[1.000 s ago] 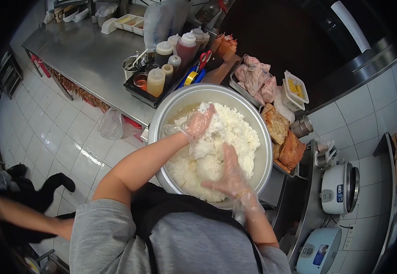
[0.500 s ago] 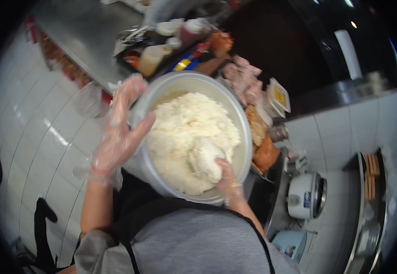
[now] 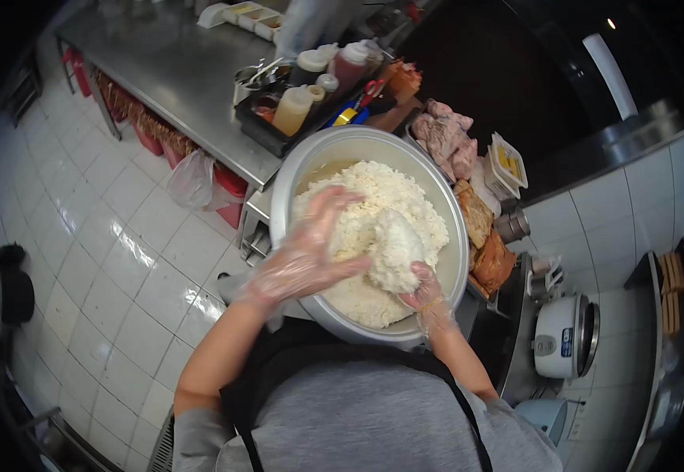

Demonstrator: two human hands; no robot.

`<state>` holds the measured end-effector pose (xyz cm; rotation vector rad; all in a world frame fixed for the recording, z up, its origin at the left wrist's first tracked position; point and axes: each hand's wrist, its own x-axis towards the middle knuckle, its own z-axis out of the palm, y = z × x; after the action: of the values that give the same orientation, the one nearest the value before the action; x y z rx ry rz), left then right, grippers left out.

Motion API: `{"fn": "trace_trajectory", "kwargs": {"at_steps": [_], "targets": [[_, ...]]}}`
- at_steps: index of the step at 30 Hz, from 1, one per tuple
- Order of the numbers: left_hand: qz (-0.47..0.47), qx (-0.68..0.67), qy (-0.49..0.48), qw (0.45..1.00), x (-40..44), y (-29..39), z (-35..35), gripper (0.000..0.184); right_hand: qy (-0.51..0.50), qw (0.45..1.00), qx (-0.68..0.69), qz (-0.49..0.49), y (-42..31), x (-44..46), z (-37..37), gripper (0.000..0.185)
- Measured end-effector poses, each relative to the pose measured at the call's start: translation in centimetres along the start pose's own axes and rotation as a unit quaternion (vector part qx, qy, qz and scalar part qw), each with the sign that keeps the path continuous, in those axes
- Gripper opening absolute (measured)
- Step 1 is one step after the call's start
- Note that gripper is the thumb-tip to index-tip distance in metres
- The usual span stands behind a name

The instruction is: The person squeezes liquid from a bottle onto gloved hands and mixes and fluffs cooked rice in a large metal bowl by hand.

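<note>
A large round metal pot [image 3: 287,212] in front of me holds a heap of cooked white rice [image 3: 405,179]. My right hand [image 3: 421,287], in a clear plastic glove, is at the pot's near right side. Its fingers are closed on the lower end of a clump of rice [image 3: 395,250], lifted over the heap. Whether a paddle or other tool lies inside the clump, I cannot tell. My left hand [image 3: 310,252], also gloved, reaches over the pot's left rim with fingers spread and nothing in them. Its fingertips are just left of the clump.
Behind the pot, a black tray [image 3: 267,130] carries squeeze bottles [image 3: 293,110] beside red-handled scissors [image 3: 371,92]. Raw meat [image 3: 444,138] and browned meat [image 3: 491,263] lie to the right. A rice cooker [image 3: 558,338] stands farther right; a steel table [image 3: 177,79] is at upper left.
My left hand has swung right, from outside the pot to above the rice, beside the clump. My right hand still grips the clump, now raised and more upright. The whole view has shifted.
</note>
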<state>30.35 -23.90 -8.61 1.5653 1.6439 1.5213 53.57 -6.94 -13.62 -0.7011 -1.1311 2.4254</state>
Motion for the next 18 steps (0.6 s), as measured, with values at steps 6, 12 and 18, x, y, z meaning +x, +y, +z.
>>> {"fn": "trace_trajectory", "kwargs": {"at_steps": [6, 12, 18], "targets": [[0.011, -0.017, -0.148, 0.989, 5.6, -1.7, 7.5, 0.102, 0.017, 0.996, -0.088, -0.027, -0.6, 0.3, 1.6, 0.09], [-0.009, -0.076, -0.109, 0.991, 5.3, -2.2, 8.5, 0.09, 0.166, 0.976, -0.143, 0.003, 1.4, 1.8, -2.0, 0.082], [-0.043, -0.109, -0.065, 0.991, 6.2, -3.3, 9.0, 0.063, 0.161, 0.95, -0.205, -0.172, 0.9, 2.5, 2.7, 0.059]]}}
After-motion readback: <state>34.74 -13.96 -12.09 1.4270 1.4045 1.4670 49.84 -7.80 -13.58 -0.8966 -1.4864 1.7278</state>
